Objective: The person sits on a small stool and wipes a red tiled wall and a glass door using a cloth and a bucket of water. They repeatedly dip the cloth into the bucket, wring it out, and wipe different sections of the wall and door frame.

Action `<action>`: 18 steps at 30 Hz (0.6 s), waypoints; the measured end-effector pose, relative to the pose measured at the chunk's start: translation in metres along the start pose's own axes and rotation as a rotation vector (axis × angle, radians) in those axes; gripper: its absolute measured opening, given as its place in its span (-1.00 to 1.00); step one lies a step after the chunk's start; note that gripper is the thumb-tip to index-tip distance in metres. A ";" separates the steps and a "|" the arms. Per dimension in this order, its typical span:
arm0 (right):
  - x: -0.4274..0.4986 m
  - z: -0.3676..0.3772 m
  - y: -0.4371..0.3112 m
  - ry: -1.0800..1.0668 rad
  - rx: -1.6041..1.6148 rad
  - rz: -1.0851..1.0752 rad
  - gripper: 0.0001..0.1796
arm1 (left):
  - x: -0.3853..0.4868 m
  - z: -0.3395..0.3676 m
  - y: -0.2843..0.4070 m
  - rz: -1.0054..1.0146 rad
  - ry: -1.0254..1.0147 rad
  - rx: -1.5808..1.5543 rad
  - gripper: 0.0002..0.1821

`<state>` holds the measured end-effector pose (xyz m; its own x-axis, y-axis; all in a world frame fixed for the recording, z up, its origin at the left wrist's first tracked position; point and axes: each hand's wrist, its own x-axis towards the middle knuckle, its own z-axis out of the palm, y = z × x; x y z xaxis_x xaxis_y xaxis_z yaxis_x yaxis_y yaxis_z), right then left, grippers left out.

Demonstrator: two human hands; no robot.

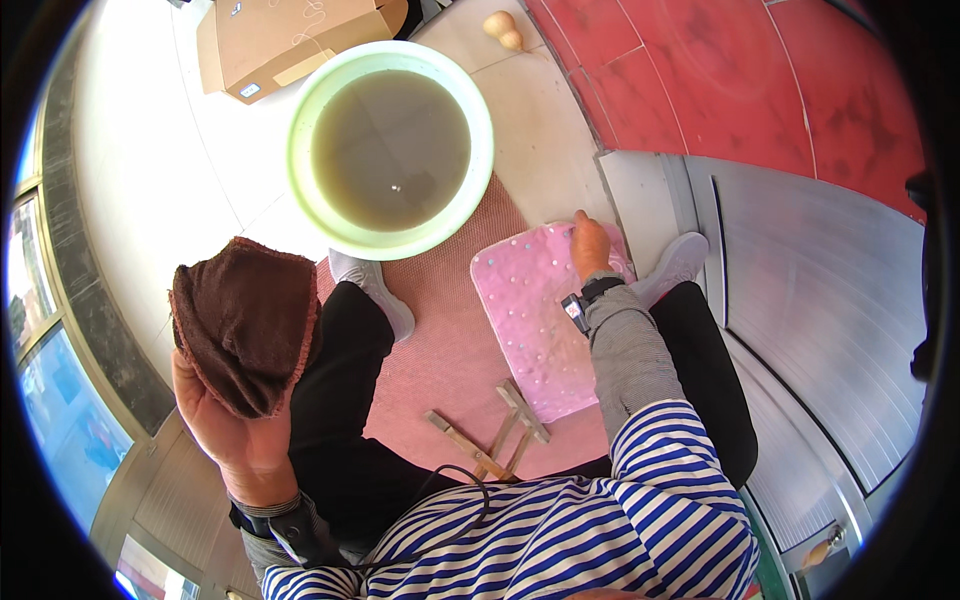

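Observation:
On the left, my left hand [232,431] holds up a dark brown cloth [247,322] with a reddish stitched edge. The cloth covers most of the fingers. My right hand [591,244] is closed at the far edge of a pink, dotted mat [529,307] with rounded corners. Its fingertips are hidden, and the mat hangs or lies between my knees. Beyond both hands stands a pale green plastic basin [390,247], part filled with murky grey-brown water [390,150].
A red woven floor mat [435,360] runs under my feet. Near me are the wooden legs [480,450] of a folding stool. Further off lie a cardboard box [277,45] and a gourd-shaped squash [504,30]. A metal door [817,300] and red tiles [720,82] border the right.

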<state>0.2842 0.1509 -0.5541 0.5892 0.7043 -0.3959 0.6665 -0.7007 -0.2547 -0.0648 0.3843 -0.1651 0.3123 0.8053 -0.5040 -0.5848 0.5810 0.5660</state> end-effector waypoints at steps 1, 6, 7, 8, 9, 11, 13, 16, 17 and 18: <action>-0.001 0.001 -0.003 0.017 -0.009 0.011 -0.91 | 0.000 -0.001 0.001 -0.003 0.002 0.003 -0.53; 0.024 -0.013 -0.046 0.138 0.101 -0.091 -0.89 | -0.006 -0.009 0.008 -0.042 -0.064 -0.018 -0.54; 0.033 -0.018 -0.060 0.156 0.108 -0.107 -0.88 | -0.008 -0.010 0.008 -0.031 -0.024 -0.005 -0.54; 0.047 -0.025 -0.073 0.185 0.104 -0.097 -0.88 | -0.009 -0.010 0.008 -0.003 0.050 0.007 -0.54; 0.065 -0.032 -0.086 0.196 0.098 -0.080 -0.87 | -0.009 -0.010 0.008 -0.004 0.027 0.002 -0.54; 0.096 -0.048 -0.107 0.264 0.205 -0.087 -0.89 | -0.009 -0.009 0.007 0.015 0.088 -0.007 -0.54; 0.119 -0.061 -0.121 0.174 0.217 -0.149 -0.75 | -0.009 -0.007 0.006 0.005 0.040 -0.015 -0.54; 0.125 -0.066 -0.129 0.309 0.272 -0.283 -0.49 | -0.008 -0.004 0.004 0.016 0.050 -0.004 -0.54; 0.120 -0.064 -0.128 0.395 0.289 -0.339 -0.40 | -0.008 -0.003 0.004 0.023 0.068 0.007 -0.54; 0.113 -0.061 -0.122 0.319 0.328 -0.352 -0.24 | -0.007 -0.003 0.003 0.015 0.039 0.002 -0.54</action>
<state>0.2981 0.3231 -0.5138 0.5003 0.8652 0.0347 0.7008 -0.3810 -0.6031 -0.0714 0.3801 -0.1615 0.2740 0.8088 -0.5203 -0.5875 0.5691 0.5753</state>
